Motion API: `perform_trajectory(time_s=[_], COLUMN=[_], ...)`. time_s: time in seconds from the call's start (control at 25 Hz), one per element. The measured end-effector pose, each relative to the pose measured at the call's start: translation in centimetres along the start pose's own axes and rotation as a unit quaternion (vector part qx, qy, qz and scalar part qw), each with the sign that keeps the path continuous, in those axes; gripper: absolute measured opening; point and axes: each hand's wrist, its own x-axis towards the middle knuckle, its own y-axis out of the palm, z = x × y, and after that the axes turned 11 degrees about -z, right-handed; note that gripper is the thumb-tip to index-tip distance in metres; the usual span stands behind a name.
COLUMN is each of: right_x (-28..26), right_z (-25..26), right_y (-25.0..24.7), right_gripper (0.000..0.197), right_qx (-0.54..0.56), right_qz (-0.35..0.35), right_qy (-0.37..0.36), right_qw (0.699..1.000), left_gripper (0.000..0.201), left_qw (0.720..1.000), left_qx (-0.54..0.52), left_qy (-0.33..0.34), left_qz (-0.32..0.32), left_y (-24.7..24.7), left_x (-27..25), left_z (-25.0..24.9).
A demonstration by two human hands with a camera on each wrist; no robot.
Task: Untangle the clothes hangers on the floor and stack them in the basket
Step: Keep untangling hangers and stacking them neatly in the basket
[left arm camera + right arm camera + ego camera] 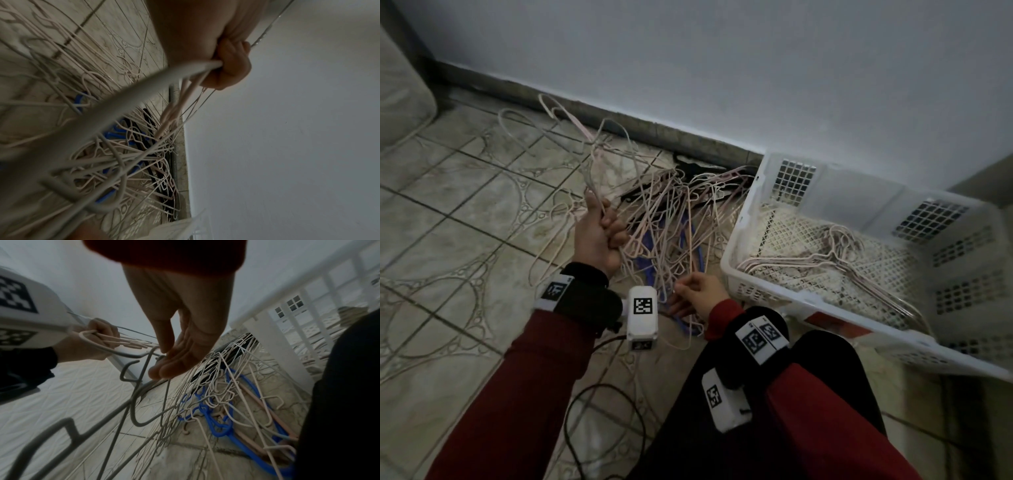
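Far left: mattress corner (400, 92) on the tiled floor (448, 212), against the wall (722, 68). Left hand (599, 236) is raised, fist closed around a bunch of thin pale hangers (592, 161) — their wires fan up and back toward the skirting. The left wrist view shows the fingers (230, 65) curled tight on the bundle. Centre: tangled hanger pile (671, 219) on the floor between the hands and the wall — mostly cream and pink wire, some blue (222, 426) and black ones mixed in. Right hand (698, 294) sits low at the pile's near edge, fingers loosely extended, fingertips (164, 371) touching a grey wire; not gripping anything. Right: white lattice basket (825, 308) on the floor just beside the pile, a few pink hangers (835, 260) lying flat inside.
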Motion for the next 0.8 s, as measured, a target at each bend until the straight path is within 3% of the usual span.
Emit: perform_trajectory(time_s=[0.32, 0.8], right_x=[0.4, -1.2], right_z=[-0.2, 0.3], right_y=[0.6, -0.1], right_gripper=[0.029, 0.029], right_qx=[0.014, 0.108], right_qz=[-0.031, -0.056], right_qy=[0.012, 0.022], right_qw=[0.999, 0.992], left_gripper=[0.037, 0.036], left_qw=[0.999, 0.997], left_qx=[0.037, -0.003], left_qy=[0.028, 0.063], left_qz=[-0.012, -0.034], left_y=[0.6, 1.2], left_x=[-0.3, -0.5], left_z=[0.6, 0.9])
